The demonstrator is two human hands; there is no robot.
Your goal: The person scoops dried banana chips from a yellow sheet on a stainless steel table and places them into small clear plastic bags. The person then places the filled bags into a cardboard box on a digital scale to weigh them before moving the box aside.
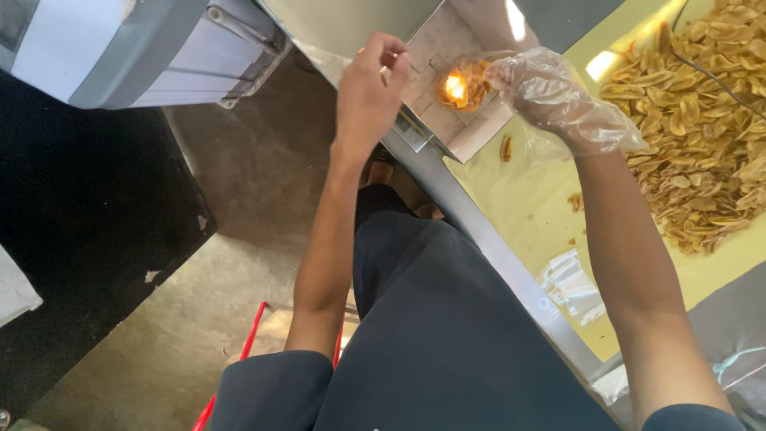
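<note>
My bare left hand (371, 88) is raised at the table's metal edge (479, 231), and its fingers pinch a small pale thing I cannot make out. My right hand (550, 92) wears a clear plastic glove. It holds a clear plastic bag of chips (477, 76) against a small flame (455, 86). The flame burns inside a pale, open box-like guard (479, 136) on the yellow tabletop (535, 199). The two hands are about a hand's width apart, on either side of the flame.
A large pile of golden banana chips (702, 136) covers the yellow tabletop to the right. Loose chips (506, 148) and empty clear bags (570, 283) lie near the edge. A grey and white machine (144, 48) stands upper left above the concrete floor (239, 191). A red frame (247, 351) shows below my dark-clothed lap.
</note>
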